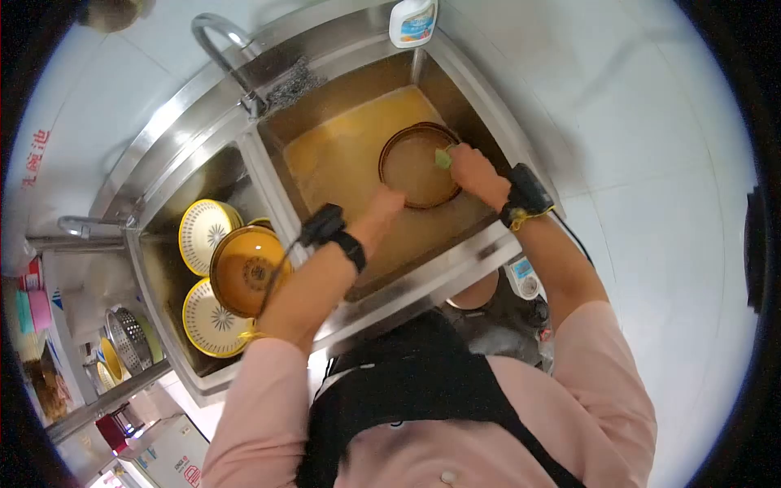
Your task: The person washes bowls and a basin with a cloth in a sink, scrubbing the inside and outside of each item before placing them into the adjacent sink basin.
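A round brown-rimmed bowl (416, 167) sits in the cloudy yellowish water of the right-hand sink basin (342, 154). At its lower left rim is my left hand (384, 210), closed on the edge, with the fingertips partly hidden. My right hand (476, 172) is closed at the bowl's right side. A small green piece (443, 159), possibly a scouring pad, sticks out from its fingers over the bowl's inside. Cloudy liquid hides the bowl's bottom.
The left basin holds an amber bowl (248, 272) leaning on yellow-rimmed patterned bowls (213, 317). Behind stand a curved faucet (220, 49) and a steel-wool-like heap (294, 84). A white bottle (412, 24) is on the back rim. A metal divider (272, 183) separates the basins.
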Demonstrator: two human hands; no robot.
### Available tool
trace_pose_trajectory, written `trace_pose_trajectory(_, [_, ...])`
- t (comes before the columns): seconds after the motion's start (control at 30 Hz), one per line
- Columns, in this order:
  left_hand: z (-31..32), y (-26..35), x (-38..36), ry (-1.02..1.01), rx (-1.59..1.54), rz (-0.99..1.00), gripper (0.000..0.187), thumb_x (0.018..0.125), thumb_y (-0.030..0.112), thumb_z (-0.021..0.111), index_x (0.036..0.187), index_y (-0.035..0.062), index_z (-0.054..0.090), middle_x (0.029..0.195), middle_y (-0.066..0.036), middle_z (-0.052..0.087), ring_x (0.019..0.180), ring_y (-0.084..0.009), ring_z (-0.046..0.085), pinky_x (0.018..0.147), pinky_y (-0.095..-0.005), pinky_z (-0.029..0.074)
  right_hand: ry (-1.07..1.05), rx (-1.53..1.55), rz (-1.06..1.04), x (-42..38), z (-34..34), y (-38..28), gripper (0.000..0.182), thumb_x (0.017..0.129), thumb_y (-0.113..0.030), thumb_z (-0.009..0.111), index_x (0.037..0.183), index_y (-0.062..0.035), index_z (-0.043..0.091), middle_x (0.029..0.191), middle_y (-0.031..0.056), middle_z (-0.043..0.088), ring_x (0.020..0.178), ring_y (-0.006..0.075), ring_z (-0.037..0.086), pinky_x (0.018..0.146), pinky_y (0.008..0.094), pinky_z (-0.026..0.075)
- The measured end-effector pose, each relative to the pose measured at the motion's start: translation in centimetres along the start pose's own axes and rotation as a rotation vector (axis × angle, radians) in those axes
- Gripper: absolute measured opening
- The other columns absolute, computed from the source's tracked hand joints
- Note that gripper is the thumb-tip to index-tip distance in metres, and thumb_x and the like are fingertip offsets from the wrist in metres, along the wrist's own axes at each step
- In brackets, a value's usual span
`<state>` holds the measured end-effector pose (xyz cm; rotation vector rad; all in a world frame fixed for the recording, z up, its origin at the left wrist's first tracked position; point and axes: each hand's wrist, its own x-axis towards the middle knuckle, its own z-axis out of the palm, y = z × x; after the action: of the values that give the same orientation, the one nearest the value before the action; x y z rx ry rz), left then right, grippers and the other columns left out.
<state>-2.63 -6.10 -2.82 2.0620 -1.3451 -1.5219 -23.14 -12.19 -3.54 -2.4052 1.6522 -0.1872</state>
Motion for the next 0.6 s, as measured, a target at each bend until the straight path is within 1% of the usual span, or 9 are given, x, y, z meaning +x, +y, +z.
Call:
trace_pose_trajectory(0.1, [4.9,-2.0,5.4,-0.07,-0.098,-0.204,0.032,0.08,0.011,0.044,0.11,0.0012,0.045,0.107,-0.014,0.052,0.094,-0.0247,0.051,0.075,-0.0381,0.044,-0.031,-0.15,0.044,2.0,3.0,1.0,0.021,0.071,-0.008,0.048,0.089,-0.0013,0.057,0.086,0.0156,0.057,0.084,0.0315,0.054,0.073,0.042,0.043])
trace_pose_trajectory(0.17, [6.8,-3.4,7.3,-0.103,-0.334,-0.326,0.032,0.08,0.01,0.044,0.111,0.0018,0.044,0.108,-0.014,0.05,0.094,-0.0258,0.051,0.074,-0.0393,0.045,-0.667,-0.535,-0.361,2.0,2.1,0.6,0.021,0.071,-0.009,0.05,0.089,-0.0018,0.057,0.088,0.0155,0.058,0.083,0.0299,0.056,0.07,0.0419,0.043])
trace_pose_trajectory(0.2, [7.4,-3.9,7.8,-0.128,-0.492,-0.383,0.032,0.08,0.009,0.044,0.112,0.0021,0.043,0.109,-0.014,0.05,0.095,-0.0264,0.051,0.073,-0.04,0.046,-0.684,-0.526,-0.363,2.1,1.3,0.0,0.021,0.071,-0.009,0.05,0.089,-0.0018,0.057,0.088,0.0155,0.058,0.083,0.0299,0.056,0.07,0.0419,0.043])
trace_pose_trajectory(0.27, [8.1,-4.8,8.1,-0.173,-0.76,-0.477,0.033,0.081,0.008,0.043,0.113,0.0027,0.041,0.11,-0.015,0.049,0.095,-0.0276,0.051,0.072,-0.0412,0.047,-0.927,-0.425,-0.396,2.7,0.2,-1.1,0.023,0.072,-0.01,0.051,0.093,-0.0029,0.057,0.09,0.0179,0.058,0.087,0.0314,0.054,0.072,0.0419,0.042])
trace_pose_trajectory(0.3, [8.2,-5.2,8.1,-0.192,-0.843,-0.502,0.033,0.081,0.007,0.043,0.113,0.003,0.041,0.11,-0.015,0.048,0.095,-0.0282,0.051,0.072,-0.0419,0.047,-0.935,-0.42,-0.398,2.8,2.5,-0.8,0.023,0.072,-0.01,0.051,0.093,-0.0029,0.057,0.09,0.0179,0.058,0.087,0.0314,0.054,0.072,0.0419,0.042])
trace_pose_trajectory(0.4, [8.2,-5.3,8.1,-0.201,-0.905,-0.478,0.034,0.081,0.005,0.043,0.115,0.004,0.038,0.112,-0.016,0.046,0.096,-0.0299,0.051,0.07,-0.0438,0.049,-0.833,-0.089,-0.078,2.7,8.3,-0.3,0.024,0.075,-0.012,0.048,0.097,-0.0054,0.056,0.092,0.0192,0.057,0.09,0.0341,0.053,0.075,0.0423,0.041])
trace_pose_trajectory(0.5, [7.5,-4.4,8.0,-0.149,-0.866,-0.378,0.036,0.082,0.004,0.043,0.117,0.0049,0.036,0.114,-0.016,0.044,0.096,-0.0317,0.051,0.069,-0.0457,0.05,-0.7,0.074,-0.191,3.1,8.9,-1.6,0.025,0.078,-0.014,0.045,0.1,-0.0084,0.055,0.094,0.019,0.057,0.085,0.0368,0.054,0.075,0.0428,0.042])
trace_pose_trajectory(0.57, [6.1,-3.2,7.5,-0.099,-0.885,-0.327,0.037,0.082,0.002,0.043,0.118,0.0055,0.034,0.115,-0.017,0.043,0.097,-0.0328,0.051,0.068,-0.0469,0.051,-0.524,0.168,-0.351,2.9,8.9,-2.4,0.024,0.075,-0.016,0.047,0.091,-0.0004,0.057,0.089,0.0188,0.058,0.078,0.0338,0.058,0.068,0.0452,0.045])
trace_pose_trajectory(0.6, [5.1,-2.4,7.1,-0.076,-0.941,-0.345,0.038,0.082,0.002,0.043,0.119,0.0059,0.033,0.116,-0.017,0.043,0.097,-0.0334,0.051,0.067,-0.0476,0.052,-0.506,0.147,-0.389,2.9,8.8,-2.6,0.025,0.074,-0.016,0.048,0.092,-0.0005,0.056,0.09,0.0188,0.057,0.079,0.0336,0.057,0.069,0.0446,0.044])
